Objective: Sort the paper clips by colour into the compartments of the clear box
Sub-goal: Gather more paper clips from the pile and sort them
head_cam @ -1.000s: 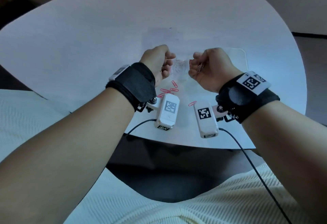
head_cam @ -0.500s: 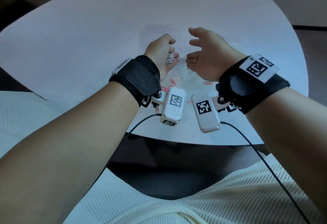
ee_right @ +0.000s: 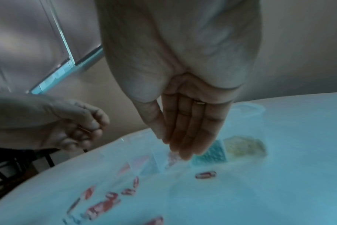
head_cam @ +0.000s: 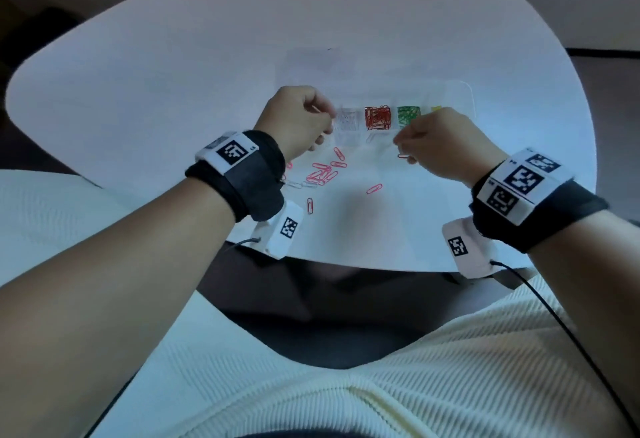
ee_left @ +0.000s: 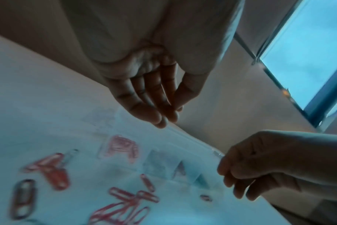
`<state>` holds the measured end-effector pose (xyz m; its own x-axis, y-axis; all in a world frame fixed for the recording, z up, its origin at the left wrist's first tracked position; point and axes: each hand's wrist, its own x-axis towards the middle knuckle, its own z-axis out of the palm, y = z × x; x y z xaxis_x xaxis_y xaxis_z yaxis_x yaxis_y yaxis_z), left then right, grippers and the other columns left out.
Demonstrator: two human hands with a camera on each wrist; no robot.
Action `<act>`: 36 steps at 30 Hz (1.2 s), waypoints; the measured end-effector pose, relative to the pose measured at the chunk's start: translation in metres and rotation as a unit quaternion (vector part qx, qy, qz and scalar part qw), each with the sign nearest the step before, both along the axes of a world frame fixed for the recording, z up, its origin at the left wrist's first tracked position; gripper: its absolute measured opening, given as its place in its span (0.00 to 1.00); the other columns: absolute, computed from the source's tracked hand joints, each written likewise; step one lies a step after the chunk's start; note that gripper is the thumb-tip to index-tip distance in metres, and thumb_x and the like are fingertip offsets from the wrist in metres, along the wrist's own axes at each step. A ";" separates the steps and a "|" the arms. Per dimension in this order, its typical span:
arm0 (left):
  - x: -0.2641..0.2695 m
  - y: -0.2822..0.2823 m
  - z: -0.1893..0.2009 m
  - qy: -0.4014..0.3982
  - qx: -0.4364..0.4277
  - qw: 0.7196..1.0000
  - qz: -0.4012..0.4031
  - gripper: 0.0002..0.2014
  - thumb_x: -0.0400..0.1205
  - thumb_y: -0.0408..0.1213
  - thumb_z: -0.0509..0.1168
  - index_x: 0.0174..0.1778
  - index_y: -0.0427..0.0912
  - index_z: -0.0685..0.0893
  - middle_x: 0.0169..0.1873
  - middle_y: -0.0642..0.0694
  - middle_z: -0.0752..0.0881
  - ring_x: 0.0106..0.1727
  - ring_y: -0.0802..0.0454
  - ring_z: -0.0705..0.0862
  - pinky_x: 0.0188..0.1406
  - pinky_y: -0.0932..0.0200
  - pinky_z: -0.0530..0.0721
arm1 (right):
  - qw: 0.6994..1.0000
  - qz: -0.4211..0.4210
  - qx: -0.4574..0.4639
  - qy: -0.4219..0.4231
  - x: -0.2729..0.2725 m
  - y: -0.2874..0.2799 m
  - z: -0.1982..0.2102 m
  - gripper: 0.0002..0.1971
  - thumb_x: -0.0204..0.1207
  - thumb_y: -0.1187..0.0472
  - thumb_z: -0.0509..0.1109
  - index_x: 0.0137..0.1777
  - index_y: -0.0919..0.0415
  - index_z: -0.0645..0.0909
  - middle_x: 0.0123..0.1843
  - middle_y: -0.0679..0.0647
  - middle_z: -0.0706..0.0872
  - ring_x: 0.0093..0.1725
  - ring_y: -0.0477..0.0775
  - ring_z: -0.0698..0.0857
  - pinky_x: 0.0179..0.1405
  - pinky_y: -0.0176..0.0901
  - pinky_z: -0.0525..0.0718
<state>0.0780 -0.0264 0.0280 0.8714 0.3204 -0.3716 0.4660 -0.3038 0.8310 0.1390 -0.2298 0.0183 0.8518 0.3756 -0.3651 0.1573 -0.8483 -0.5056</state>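
The clear box [head_cam: 464, 91] lies mid-table, its compartments holding silver clips [head_cam: 348, 119], red clips [head_cam: 377, 117], green clips [head_cam: 408, 114] and yellow clips [head_cam: 436, 108]. My left hand [head_cam: 298, 119] hovers at the box's left end, thumb against fingertips [ee_right: 94, 127], pinching what looks like a thin pale clip. My right hand [head_cam: 440, 140] hangs over the box's near right side with straight fingers [ee_right: 185, 137] pointing down and nothing in them. A dark red clip [head_cam: 403, 156] lies just under it. Several pink clips [head_cam: 322, 174] lie loose in front of the box.
A single pink clip [head_cam: 374, 188] and another [head_cam: 310, 205] lie closer to the table's near edge [head_cam: 346, 264]. Pale clips [head_cam: 301, 184] lie among the pink ones. The white table [head_cam: 173, 74] stretches bare to the left and beyond the box.
Both hands have come down and moved apart, the left to the box's left end and the right to its right side. The coloured compartments now show between them.
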 end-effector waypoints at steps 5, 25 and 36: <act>-0.032 0.020 -0.022 0.099 0.138 0.983 -0.073 0.07 0.74 0.29 0.66 0.37 0.47 0.85 0.34 0.48 0.88 0.36 0.48 0.87 0.41 0.55 0.86 | 0.988 0.077 -0.127 -0.035 0.000 -0.011 -0.021 0.21 0.78 0.74 0.59 0.64 0.61 0.86 0.65 0.58 0.85 0.65 0.61 0.82 0.63 0.47 0.81; -0.055 0.009 -0.051 0.169 0.258 0.936 -0.169 0.03 0.77 0.42 0.70 0.42 0.47 0.85 0.46 0.47 0.86 0.45 0.47 0.83 0.42 0.60 0.76 | 0.993 0.076 -0.048 -0.073 -0.011 -0.004 -0.069 0.11 0.79 0.60 0.69 0.49 0.65 0.90 0.46 0.63 0.90 0.45 0.62 0.86 0.46 0.49 0.86; -0.060 -0.013 -0.063 0.170 0.296 0.909 -0.241 0.06 0.76 0.34 0.68 0.45 0.38 0.88 0.44 0.40 0.89 0.46 0.40 0.87 0.49 0.51 0.87 | 0.995 0.098 -0.020 -0.016 -0.018 0.003 -0.065 0.16 0.67 0.57 0.83 0.52 0.62 0.88 0.45 0.56 0.87 0.43 0.54 0.85 0.45 0.41 0.82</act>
